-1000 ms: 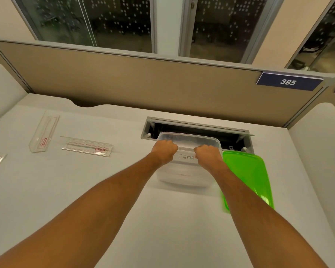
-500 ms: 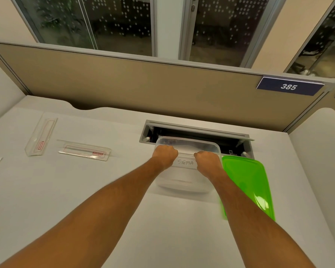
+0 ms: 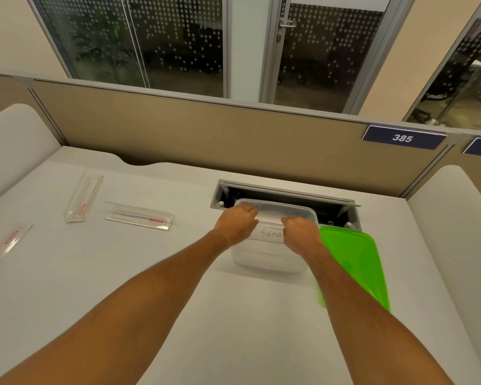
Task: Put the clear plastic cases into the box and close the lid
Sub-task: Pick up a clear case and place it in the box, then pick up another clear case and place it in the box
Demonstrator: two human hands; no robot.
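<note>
A white desk [image 3: 150, 287] was backed by a tan partition [image 3: 206, 140], with dotted windows [image 3: 156, 43] seen beyond it.

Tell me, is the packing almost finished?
Just starting. Done: the green lid is off, beside the box. Now: both hands, left and right, grip the box's near rim. Left: three clear cases to pack, then close the lid.

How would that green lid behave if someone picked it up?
The green lid looks thin and flat, so probably light and a bit bendy. Lying flat on the desk, it won't roll. Its glossy surface may be slightly slippery.
</note>
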